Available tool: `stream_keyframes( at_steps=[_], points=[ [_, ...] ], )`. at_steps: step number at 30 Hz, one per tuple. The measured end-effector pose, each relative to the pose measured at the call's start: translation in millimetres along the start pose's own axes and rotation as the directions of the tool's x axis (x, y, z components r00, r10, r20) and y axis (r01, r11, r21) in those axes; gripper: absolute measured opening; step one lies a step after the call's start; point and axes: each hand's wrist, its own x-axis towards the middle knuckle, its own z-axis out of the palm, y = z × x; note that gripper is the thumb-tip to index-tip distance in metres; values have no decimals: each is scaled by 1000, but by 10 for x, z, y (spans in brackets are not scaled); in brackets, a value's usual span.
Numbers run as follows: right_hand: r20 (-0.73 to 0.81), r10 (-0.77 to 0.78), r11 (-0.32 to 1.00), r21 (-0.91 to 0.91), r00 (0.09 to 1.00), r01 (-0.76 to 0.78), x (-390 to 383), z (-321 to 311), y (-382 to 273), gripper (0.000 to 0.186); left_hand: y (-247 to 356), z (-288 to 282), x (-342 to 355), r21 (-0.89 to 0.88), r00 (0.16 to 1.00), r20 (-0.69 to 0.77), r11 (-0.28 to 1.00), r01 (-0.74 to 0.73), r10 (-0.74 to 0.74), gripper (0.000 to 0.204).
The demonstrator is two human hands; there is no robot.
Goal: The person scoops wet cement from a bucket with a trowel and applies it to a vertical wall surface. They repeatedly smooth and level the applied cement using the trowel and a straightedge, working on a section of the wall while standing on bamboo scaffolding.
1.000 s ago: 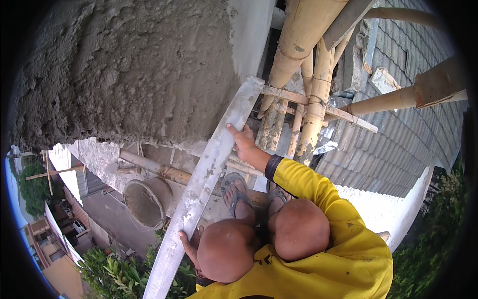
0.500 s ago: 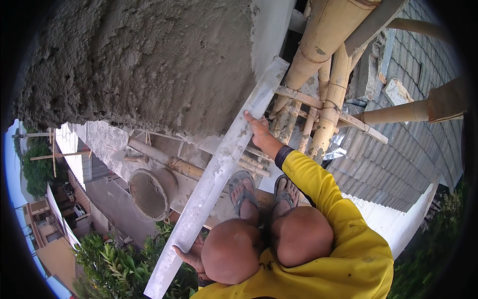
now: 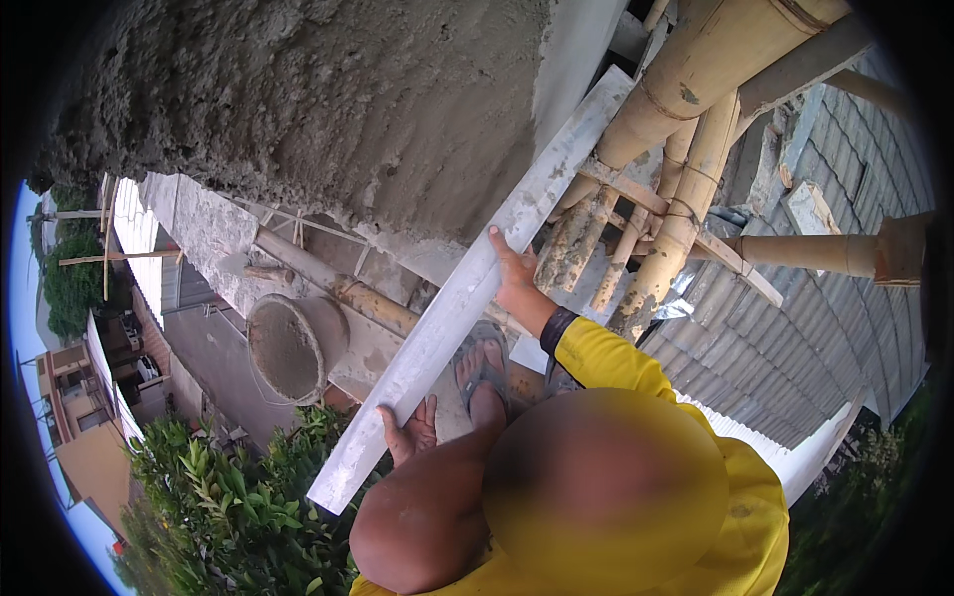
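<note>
A long, pale metal plastering straightedge (image 3: 467, 283) slants across the middle, smeared with grey mortar. Its far end reaches up beside the bamboo poles and its near end points down-left over the leaves. My right hand (image 3: 519, 278) grips it around the middle, thumb along the near face. Lower down, my left hand (image 3: 409, 431) holds the near part, with the thumb on its face and some fingers showing past the edge. Behind the bar rises a wall of wet, rough grey mortar (image 3: 328, 109), smoother toward the right. Whether the bar touches the mortar I cannot tell.
A mortar-caked bucket (image 3: 296, 343) stands on the left of the platform. Bamboo scaffold poles (image 3: 686, 219) and a wooden crosspiece (image 3: 740, 263) crowd the right, above a corrugated roof (image 3: 835, 298). Leafy branches (image 3: 229, 497) lie below left. My sandalled foot (image 3: 484, 372) is on the platform.
The straightedge has shifted up and to the right with both hands on it. My left hand has come up from beside my knee, and my knees have moved apart.
</note>
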Motion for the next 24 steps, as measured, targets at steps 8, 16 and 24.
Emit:
stream_keyframes(
  at_steps=[8, 16, 24],
  points=[
    [52, -257, 966, -25, 965, 258, 1057, -80, -145, 69, 412, -893, -50, -266, 970, -240, 964, -25, -42, 71],
    [101, -223, 975, 31, 969, 221, 1661, -18, -430, 62, 398, -1082, 75, 40, 950, -284, 992, -122, 129, 68],
    [144, -138, 988, -46, 980, 146, 1761, 35, -696, 77, 868, -755, -139, 778, 1000, 7, 628, -14, 14, 74]
  ],
)
